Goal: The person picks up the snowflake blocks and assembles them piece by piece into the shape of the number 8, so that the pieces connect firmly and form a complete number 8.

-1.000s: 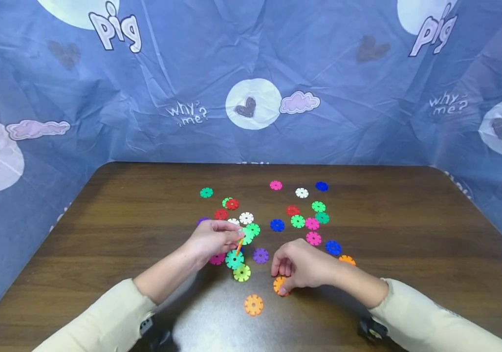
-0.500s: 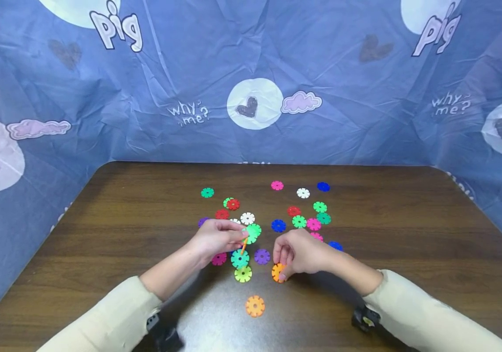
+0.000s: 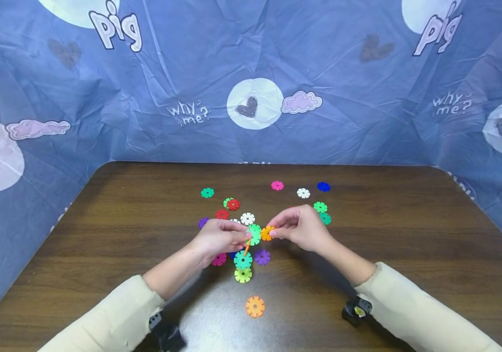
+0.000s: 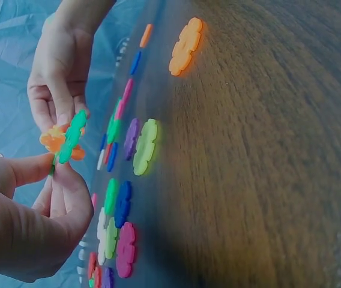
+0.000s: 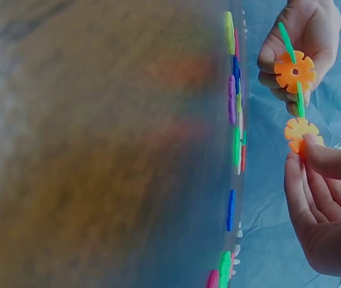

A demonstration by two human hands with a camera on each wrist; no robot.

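Note:
Above the table, my left hand (image 3: 216, 238) pinches a small chain of notched interlocking discs. A light green disc (image 3: 254, 235), an orange disc seen edge-on (image 3: 248, 247) and a teal disc (image 3: 243, 259) are slotted together in it. Between thumb and fingertips, my right hand (image 3: 304, 227) pinches a single orange interlocking disc (image 3: 267, 233). That disc's edge is right at the light green disc's edge; whether their notches have locked I cannot tell. The right wrist view shows the chain's orange disc (image 5: 295, 71) face-on, with a green disc (image 5: 301, 99) pointing at the right hand's piece.
Loose discs are spread over the brown table (image 3: 145, 195): a lime one (image 3: 243, 275), a purple one (image 3: 262, 256) and a light orange one (image 3: 255, 306) lie nearest. Others, such as a blue disc (image 3: 323, 187), lie farther back. A printed blue cloth (image 3: 167, 73) hangs behind.
My right hand has lifted the orange disc from near the table and carried it up and left to the light green disc. The left hand with its chain has shifted only slightly right.

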